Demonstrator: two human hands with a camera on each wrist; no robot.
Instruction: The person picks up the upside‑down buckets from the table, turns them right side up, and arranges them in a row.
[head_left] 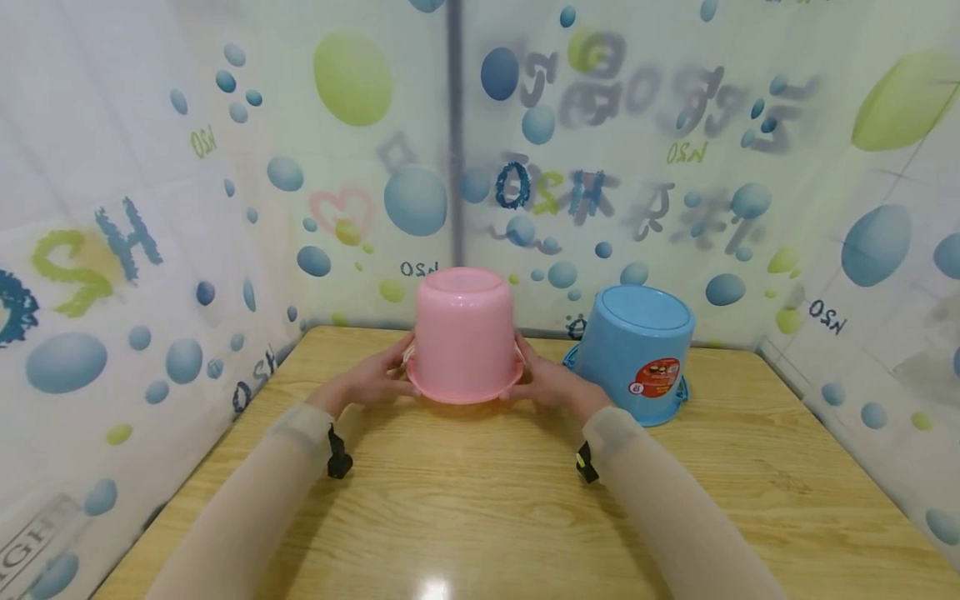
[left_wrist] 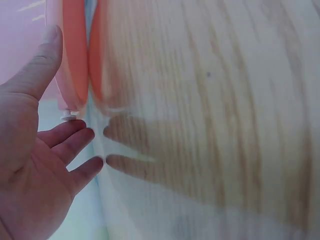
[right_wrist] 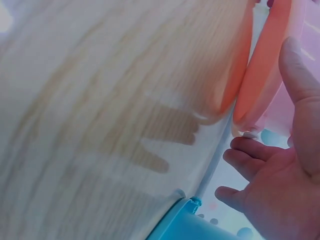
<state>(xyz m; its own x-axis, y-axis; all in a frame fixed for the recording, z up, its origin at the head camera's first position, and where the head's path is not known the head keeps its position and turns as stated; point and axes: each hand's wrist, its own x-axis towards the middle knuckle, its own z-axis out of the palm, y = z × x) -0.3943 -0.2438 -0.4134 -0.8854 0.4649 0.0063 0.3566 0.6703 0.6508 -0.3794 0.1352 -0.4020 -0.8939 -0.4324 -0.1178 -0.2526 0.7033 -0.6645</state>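
The pink bucket (head_left: 465, 337) is upside down between the left hand (head_left: 375, 379) and the right hand (head_left: 551, 379), over the far part of the tabletop (head_left: 465, 500), its base uppermost and its rim (head_left: 465, 398) facing down. The left hand grips one side, thumb by the rim on the near face and fingers at the flank; in the left wrist view the lower fingers spread loosely beside a white handle peg (left_wrist: 68, 116). The right hand grips the opposite side in much the same way, its lower fingers also spread. Both wrist views look in under the rim at an orange-tinted inside, with its reflection close by on the tabletop, so the pink bucket seems raised at least at the near edge; whether the far edge touches is hard to tell. The blue bucket (head_left: 637, 354), also base-up, stands just beyond the right hand, a red label (head_left: 656, 378) on its side.

The step in hand looks like a two-handed lifting or setting down of the pink bucket; which of the two cannot be told. The next move probably calls for even pressure from both hands and a level rim, with the right hand clear of the blue bucket
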